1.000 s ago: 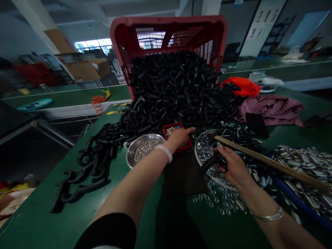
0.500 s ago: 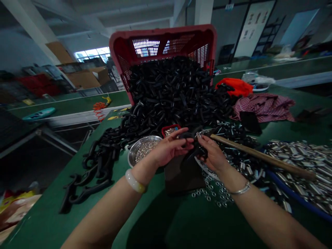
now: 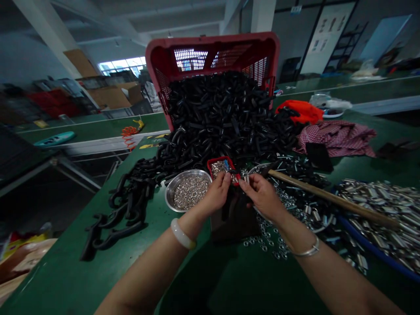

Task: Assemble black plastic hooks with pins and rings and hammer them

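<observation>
My left hand (image 3: pixel 215 194) is closed, its thumb and fingertips together at the near edge of a small red tray (image 3: pixel 211 162) of small metal pieces. Whatever it pinches is hidden. Just to the right, my right hand (image 3: pixel 264 197) is curled with thumb and forefinger close together; something dark shows under its fingers, too dim to name. Below both hands lies a dark block (image 3: pixel 234 227) on the table. A round metal bowl (image 3: pixel 169 203) of small metal pieces stands left of my left hand. Loose metal nuts (image 3: pixel 278 245) lie below my right hand.
A red crate (image 3: pixel 213 41) spills black curved parts (image 3: pixel 226 113) toward me. A wooden-handled hammer (image 3: pixel 328 194) lies across the right side, by a blue-rimmed container (image 3: pixel 367 243) of metal springs. Several black parts (image 3: pixel 114 234) lie at left. A checked cloth (image 3: pixel 337 138) sits at back right.
My left hand has gone from spread fingers to a pinch by the red tray. My right hand's fingers have shifted, and the black part seen at it before is now mostly hidden. The view has shifted slightly.
</observation>
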A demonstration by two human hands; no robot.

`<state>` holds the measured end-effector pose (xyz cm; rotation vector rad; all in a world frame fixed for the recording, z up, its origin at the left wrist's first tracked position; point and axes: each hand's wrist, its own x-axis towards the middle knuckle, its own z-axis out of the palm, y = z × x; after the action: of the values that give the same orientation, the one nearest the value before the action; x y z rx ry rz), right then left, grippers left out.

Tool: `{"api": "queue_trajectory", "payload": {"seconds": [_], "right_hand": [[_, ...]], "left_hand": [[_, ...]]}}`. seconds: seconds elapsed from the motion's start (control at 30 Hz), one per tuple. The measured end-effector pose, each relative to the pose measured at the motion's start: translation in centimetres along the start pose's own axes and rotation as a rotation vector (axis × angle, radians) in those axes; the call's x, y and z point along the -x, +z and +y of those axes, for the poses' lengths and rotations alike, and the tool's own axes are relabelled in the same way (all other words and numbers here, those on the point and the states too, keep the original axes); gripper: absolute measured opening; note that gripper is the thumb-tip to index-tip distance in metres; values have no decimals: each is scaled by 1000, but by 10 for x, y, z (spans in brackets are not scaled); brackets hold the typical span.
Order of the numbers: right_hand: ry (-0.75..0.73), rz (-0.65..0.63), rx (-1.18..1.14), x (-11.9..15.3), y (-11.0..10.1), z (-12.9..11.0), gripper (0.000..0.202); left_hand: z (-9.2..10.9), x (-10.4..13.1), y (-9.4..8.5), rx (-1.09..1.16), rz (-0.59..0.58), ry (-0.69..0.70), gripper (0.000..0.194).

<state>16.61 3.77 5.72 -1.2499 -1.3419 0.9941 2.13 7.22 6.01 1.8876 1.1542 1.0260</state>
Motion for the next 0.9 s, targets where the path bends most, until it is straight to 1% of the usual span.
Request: {"api": "queue_trajectory", "payload": {"seconds": [0.07,0.17,0.27,0.37,0.47,0.57,0.63,0.7,0.8,0.9], "right_hand": [[-4,-5,101,4,1,-1,30],[-31,2,193,7,2,0,28],[-102,47,305,9,2,1,25],[-216,107,498,9,2,0,21],[-266,127,608,10,4,0,19],[-292,162,545,12,6,4,19],[-301,157,523,14,8,8,20],[-293,129,565,14,9,11,21],[-272,51,669,14,10,14,21],[-254,-4,649,12,11,18,22]], "left_hand": [[-4,4,10,99,62,-69,37],[-6,7,19,125,122,-109,36],[-5,9,21,85,147,-109,33],[-1,11,23,11,168,-81,26],[4,12,24,-39,177,-52,23],[6,13,25,13,155,-30,25],[4,15,25,68,125,-37,27],[1,16,24,105,103,-61,30],[-4,20,22,94,47,-92,34],[-6,22,19,52,4,-82,34]]}}
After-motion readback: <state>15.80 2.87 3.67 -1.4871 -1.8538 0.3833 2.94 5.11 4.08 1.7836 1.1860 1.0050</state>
